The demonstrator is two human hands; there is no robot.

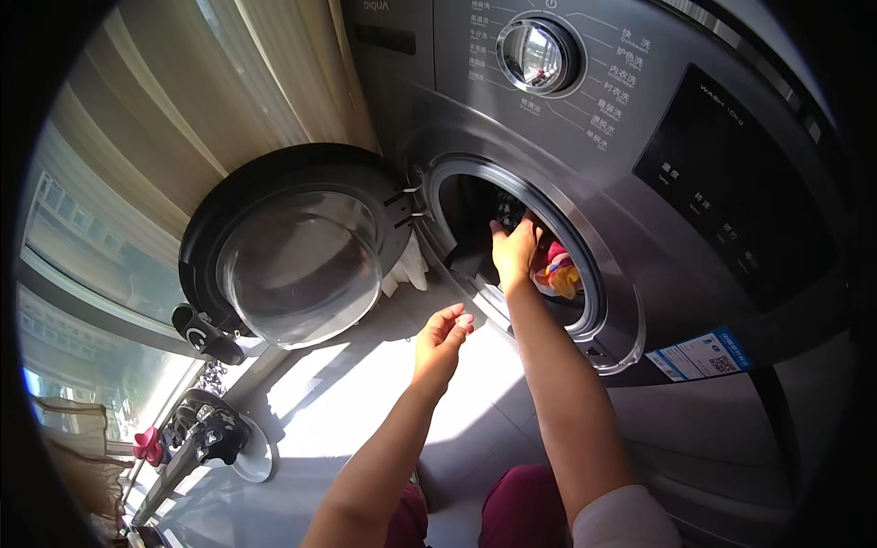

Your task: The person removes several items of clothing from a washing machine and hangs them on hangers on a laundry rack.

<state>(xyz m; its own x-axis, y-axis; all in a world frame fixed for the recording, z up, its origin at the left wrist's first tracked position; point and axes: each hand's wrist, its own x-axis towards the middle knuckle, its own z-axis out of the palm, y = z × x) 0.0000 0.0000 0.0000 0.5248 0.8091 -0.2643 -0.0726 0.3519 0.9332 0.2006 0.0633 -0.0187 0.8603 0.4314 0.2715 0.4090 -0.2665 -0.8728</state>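
A dark grey front-loading washing machine (585,173) stands at the right, its round glass door (301,269) swung wide to the left. My right hand (516,251) is inside the drum opening, thumb and index finger spread apart, beside the clothes. Among these is a red, yellow and white garment (557,270) just right of the hand. Darker cloth (498,208) lies behind it in shadow. In front of the opening, my left hand (441,345) hovers over the floor, fingers curled in toward the thumb. Nothing shows in it.
Beige curtains (265,82) hang beside a window behind the door. Dark shoes (217,431) and pink shoes (148,446) are at the lower left, near a dark slipper (208,335). A control dial (539,57) sits above the opening. Sunlit pale tiles (320,393) form the floor.
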